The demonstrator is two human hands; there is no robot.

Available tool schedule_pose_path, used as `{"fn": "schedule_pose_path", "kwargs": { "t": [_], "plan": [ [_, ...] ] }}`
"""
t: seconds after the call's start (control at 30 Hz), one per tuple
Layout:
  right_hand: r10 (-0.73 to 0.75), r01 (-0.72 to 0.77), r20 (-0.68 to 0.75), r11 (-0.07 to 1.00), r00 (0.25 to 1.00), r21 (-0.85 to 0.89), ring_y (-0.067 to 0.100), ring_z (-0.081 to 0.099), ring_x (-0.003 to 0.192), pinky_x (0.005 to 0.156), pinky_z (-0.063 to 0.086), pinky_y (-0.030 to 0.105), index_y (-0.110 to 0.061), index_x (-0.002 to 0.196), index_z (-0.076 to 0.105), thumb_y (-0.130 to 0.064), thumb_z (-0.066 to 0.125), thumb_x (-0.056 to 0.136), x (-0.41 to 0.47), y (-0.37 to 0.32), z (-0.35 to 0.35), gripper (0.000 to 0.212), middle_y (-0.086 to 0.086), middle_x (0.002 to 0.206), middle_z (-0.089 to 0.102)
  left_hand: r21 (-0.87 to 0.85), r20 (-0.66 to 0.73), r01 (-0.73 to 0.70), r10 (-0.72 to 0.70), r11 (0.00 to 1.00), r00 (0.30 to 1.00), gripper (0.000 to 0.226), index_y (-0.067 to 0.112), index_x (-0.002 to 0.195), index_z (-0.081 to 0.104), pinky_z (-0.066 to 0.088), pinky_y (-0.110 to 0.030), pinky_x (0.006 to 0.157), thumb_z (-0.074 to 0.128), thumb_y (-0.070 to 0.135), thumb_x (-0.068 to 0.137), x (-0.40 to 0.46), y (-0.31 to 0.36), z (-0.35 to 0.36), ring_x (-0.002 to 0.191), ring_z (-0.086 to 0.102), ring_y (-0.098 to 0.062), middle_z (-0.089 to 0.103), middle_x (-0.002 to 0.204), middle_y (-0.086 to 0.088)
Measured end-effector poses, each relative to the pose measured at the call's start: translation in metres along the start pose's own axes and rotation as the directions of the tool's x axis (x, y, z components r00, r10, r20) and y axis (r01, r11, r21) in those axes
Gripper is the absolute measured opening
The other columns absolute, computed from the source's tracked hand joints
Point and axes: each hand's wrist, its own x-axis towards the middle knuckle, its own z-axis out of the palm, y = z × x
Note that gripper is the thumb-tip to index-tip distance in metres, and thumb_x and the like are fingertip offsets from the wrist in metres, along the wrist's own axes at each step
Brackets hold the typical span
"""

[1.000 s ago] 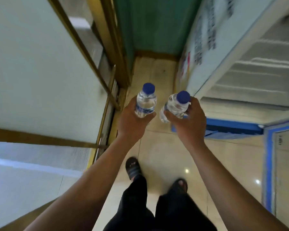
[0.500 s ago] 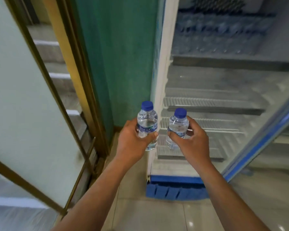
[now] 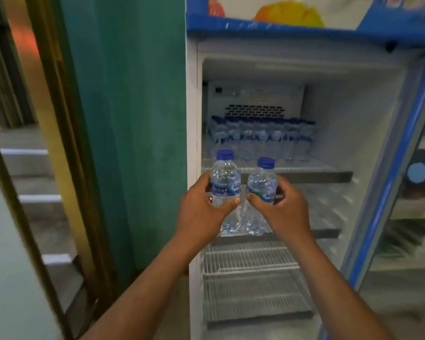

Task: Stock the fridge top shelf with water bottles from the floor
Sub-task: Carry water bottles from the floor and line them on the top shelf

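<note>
Two small clear plastic water bottles with blue caps stand upright side by side, nearly touching, in front of the open fridge. The left hand (image 3: 201,209) grips the left bottle (image 3: 225,182) around its label; the right hand (image 3: 284,212) grips the right bottle (image 3: 261,185) likewise. Beyond and above the hands, the white wire top shelf (image 3: 324,168) carries a row of blue-capped bottles (image 3: 263,138) at its back. Below the hands lie lower wire shelves (image 3: 250,261).
</note>
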Motion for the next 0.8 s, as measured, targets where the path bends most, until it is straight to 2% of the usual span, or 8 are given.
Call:
{"fn": "schedule_pose_path", "kwargs": {
  "t": [0.1,0.23,0.33,0.5,0.6,0.7,0.8],
  "plan": [
    [0.035,-0.035,-0.051,0.999,0.998,-0.001,0.004,0.066,0.084,0.07,0.059,0.033,-0.036,0.113,0.055,-0.054,0.084,0.064,0.039,-0.006,0.001,0.06,-0.015,0.1,0.068,0.007,-0.011,-0.05,0.05,0.999,0.999,0.054,0.036,0.121,0.058,0.051,-0.018,0.085,0.083,0.04,0.074,0.046,0.006,0.005,0.097,0.061,0.009,0.067,0.106,0.023],
    [0.064,-0.063,-0.112,0.998,0.992,0.02,0.01,0.07,0.081,0.07,0.06,0.038,-0.028,0.108,0.057,-0.057,0.085,0.057,0.084,-0.003,0.002,0.065,-0.01,0.097,0.07,0.043,-0.013,-0.053,0.054,0.998,0.998,0.065,0.035,0.129,0.055,0.054,-0.036,0.093,0.083,0.045,0.072,0.095,0.005,0.016,0.105,0.064,-0.008,0.067,0.115,0.015],
    [0.061,-0.059,-0.141,0.998,0.988,0.02,0.011,0.07,0.081,0.071,0.06,0.037,-0.027,0.106,0.058,-0.061,0.084,0.054,0.122,-0.002,0.006,0.067,-0.008,0.096,0.071,0.029,-0.003,-0.053,0.053,0.998,0.999,0.061,0.031,0.127,0.056,0.054,-0.033,0.091,0.083,0.04,0.073,0.126,0.008,0.028,0.102,0.065,-0.008,0.068,0.115,0.012],
    [0.029,-0.022,-0.152,0.999,0.988,0.045,0.007,0.066,0.08,0.075,0.06,0.042,-0.029,0.102,0.055,-0.047,0.089,0.062,0.182,0.004,0.012,0.055,-0.016,0.09,0.064,0.026,0.003,-0.008,0.008,1.0,1.0,0.057,0.027,0.125,0.053,0.051,-0.029,0.089,0.082,0.035,0.077,0.175,0.007,0.056,0.102,0.063,-0.012,0.066,0.118,0.008],
    [0.012,-0.001,-0.135,0.997,0.991,0.076,0.006,0.065,0.08,0.077,0.058,0.036,-0.031,0.103,0.055,-0.04,0.09,0.065,0.213,0.015,0.017,0.052,-0.011,0.093,0.068,0.0,0.002,0.043,-0.043,0.999,0.999,0.05,0.025,0.121,0.052,0.049,-0.026,0.086,0.08,0.03,0.08,0.202,-0.001,0.074,0.101,0.062,-0.012,0.065,0.115,0.006],
    [-0.002,0.009,-0.07,0.995,0.998,0.098,0.012,0.067,0.086,0.078,0.057,0.035,-0.024,0.107,0.059,-0.034,0.09,0.066,0.245,0.035,0.029,0.053,-0.003,0.102,0.07,0.005,-0.034,0.054,-0.054,0.999,0.998,0.04,0.028,0.11,0.051,0.046,-0.022,0.079,0.078,0.024,0.081,0.225,-0.014,0.093,0.096,0.062,-0.01,0.064,0.107,0.007],
    [0.017,-0.016,-0.006,0.994,1.0,0.112,0.011,0.066,0.086,0.073,0.054,0.027,-0.02,0.112,0.061,-0.033,0.089,0.068,0.269,0.056,0.042,0.054,-0.002,0.106,0.07,0.063,-0.085,0.107,-0.102,0.992,0.991,0.039,0.024,0.112,0.056,0.051,-0.028,0.083,0.079,0.023,0.08,0.246,-0.032,0.114,0.097,0.063,-0.014,0.066,0.111,0.003]
  ]
}}
